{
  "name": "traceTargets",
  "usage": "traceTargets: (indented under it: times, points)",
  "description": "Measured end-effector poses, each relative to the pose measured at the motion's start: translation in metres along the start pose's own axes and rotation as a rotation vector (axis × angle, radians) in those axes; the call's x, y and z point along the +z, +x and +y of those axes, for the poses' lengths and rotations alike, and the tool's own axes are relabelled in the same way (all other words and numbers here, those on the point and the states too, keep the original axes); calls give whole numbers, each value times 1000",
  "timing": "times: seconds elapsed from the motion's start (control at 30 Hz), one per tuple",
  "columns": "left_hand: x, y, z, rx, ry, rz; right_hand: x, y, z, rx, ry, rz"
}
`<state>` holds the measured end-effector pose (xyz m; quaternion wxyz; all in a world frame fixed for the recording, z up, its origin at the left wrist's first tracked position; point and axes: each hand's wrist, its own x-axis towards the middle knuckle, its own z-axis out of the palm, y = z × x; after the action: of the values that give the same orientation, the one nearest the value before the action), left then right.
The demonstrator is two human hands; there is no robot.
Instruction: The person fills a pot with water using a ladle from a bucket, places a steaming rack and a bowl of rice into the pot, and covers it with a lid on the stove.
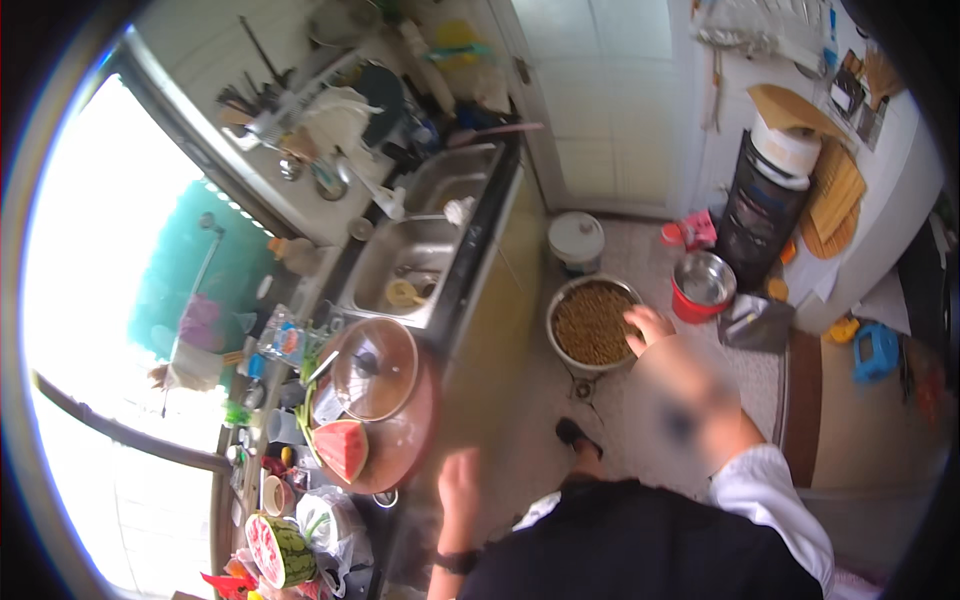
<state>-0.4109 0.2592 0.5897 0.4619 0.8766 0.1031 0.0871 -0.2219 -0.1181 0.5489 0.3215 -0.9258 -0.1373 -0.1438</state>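
Note:
My right hand (649, 328) reaches over the right rim of a round metal basin (553, 341) on the floor, its fingers apart and nothing seen in them. Small brown pieces (592, 322) fill the basin; I cannot tell whether the hand touches it. A blurred patch covers part of that forearm. My left hand (459, 480), motion-blurred, is beside the counter's front edge, with a dark band on the wrist. Nearest to it is a round reddish-brown board (401, 457). On the board are a watermelon wedge (341, 448) and a glass pan lid (373, 369).
A double steel sink (412, 247) lies farther along the counter. Cut watermelon (281, 551) sits beside a plastic bag (330, 525). On the floor stand a white lidded bucket (576, 240) and a red bucket (690, 304) with a metal bowl (705, 277) on top.

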Motion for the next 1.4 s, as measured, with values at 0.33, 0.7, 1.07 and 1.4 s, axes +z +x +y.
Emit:
traceTargets:
  times: [0.33,0.7,1.07,1.4]
  points:
    - [60,157,-42,-125,-394,-94,-91,252,-51,149,423,-176]
    - [-24,152,36,-728,-880,-297,-54,555,-147,102,1048,-414]
    - [-76,289,6,-528,-51,616,95,828,-132,246,1212,-289]
    - [-102,351,27,-661,435,938,231,1004,-87,4,1464,-415]
